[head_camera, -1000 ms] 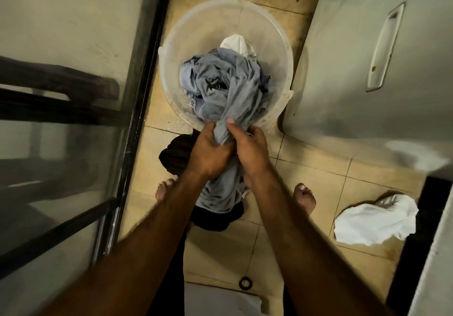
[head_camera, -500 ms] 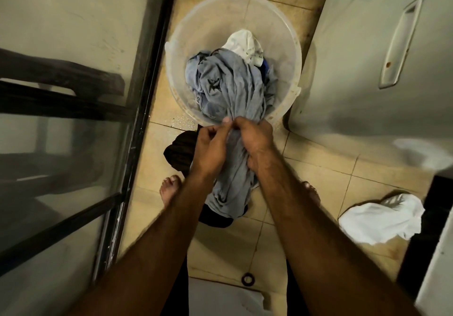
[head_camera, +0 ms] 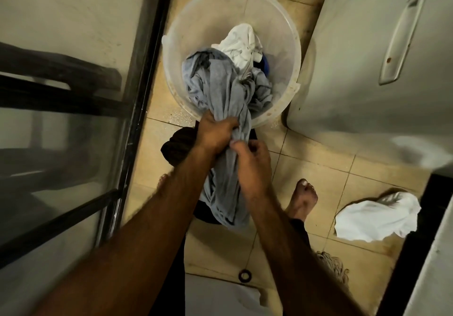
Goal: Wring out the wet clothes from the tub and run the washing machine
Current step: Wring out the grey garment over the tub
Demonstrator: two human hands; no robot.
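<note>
Both hands gripping grey cloth [head_camera: 228, 100]. Left hand [head_camera: 215, 134] clenching twisted bunch at tub's near rim; right hand [head_camera: 252, 166] curling round cloth just below left. Cloth's upper part lying in tub [head_camera: 171, 53], lower end hanging over dark cloth [head_camera: 176, 144] on floor [head_camera: 318, 163]. Tub standing between glass door [head_camera: 73, 144] and appliance [head_camera: 367, 70]. White garment [head_camera: 241, 43] sitting in tub behind grey cloth. White rag [head_camera: 377, 217] lying near floor's right edge.
</note>
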